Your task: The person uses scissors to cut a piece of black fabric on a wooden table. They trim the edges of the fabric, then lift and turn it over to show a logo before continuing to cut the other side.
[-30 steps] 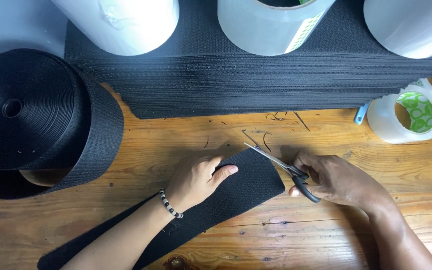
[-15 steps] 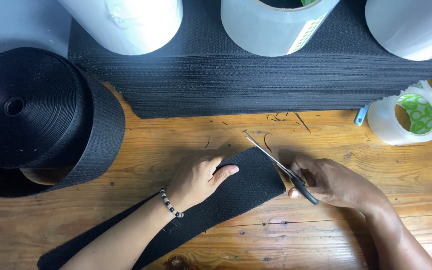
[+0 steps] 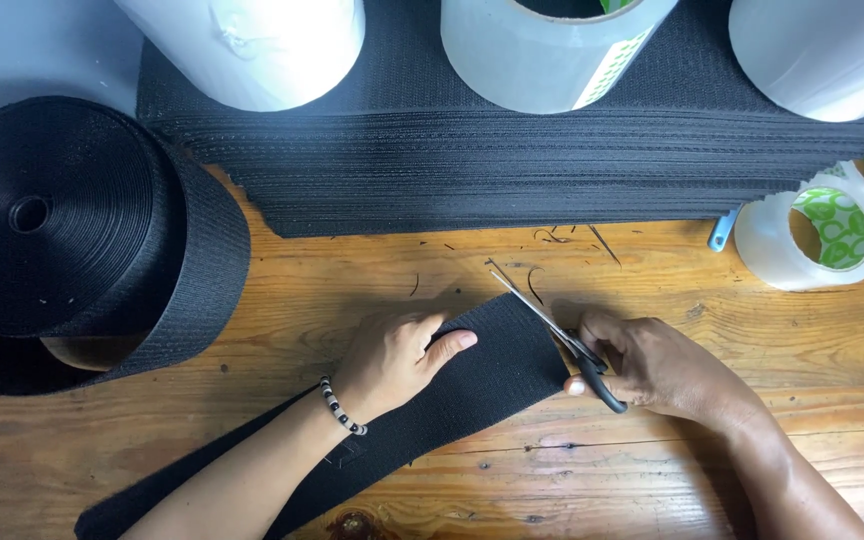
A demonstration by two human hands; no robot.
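The wooden table (image 3: 652, 470) carries all items. Along its far edge lies a stack of cut black strips (image 3: 512, 165), with three large white rolls (image 3: 542, 50) standing on it. At the left sits a large coil of black webbing (image 3: 82, 240), lying on its side with the core hole facing up.

From the lower left corner, a black webbing strip (image 3: 497, 365) runs diagonally up and to the right; its long axis points toward the far right, and its free end lies between the two hands. The end edge runs roughly parallel to the scissor blades.

The left hand (image 3: 392, 360) lies flat on the strip, fingers together and extended, pressing it to the table just short of the end. A beaded bracelet (image 3: 340, 405) circles that wrist.

The right hand (image 3: 657, 365) is closed around the black handles of the scissors (image 3: 552, 325). The blades point away and to the left and lie along the strip's end edge; whether they are parted or closed cannot be determined. The right hand is the nearer one to the end edge; the strip lies directly to its left.

At the right stand two small tape rolls (image 3: 817, 235) with green-printed cores, well apart from both hands. Short thread clippings (image 3: 552, 238) lie scattered beyond the blade tips.
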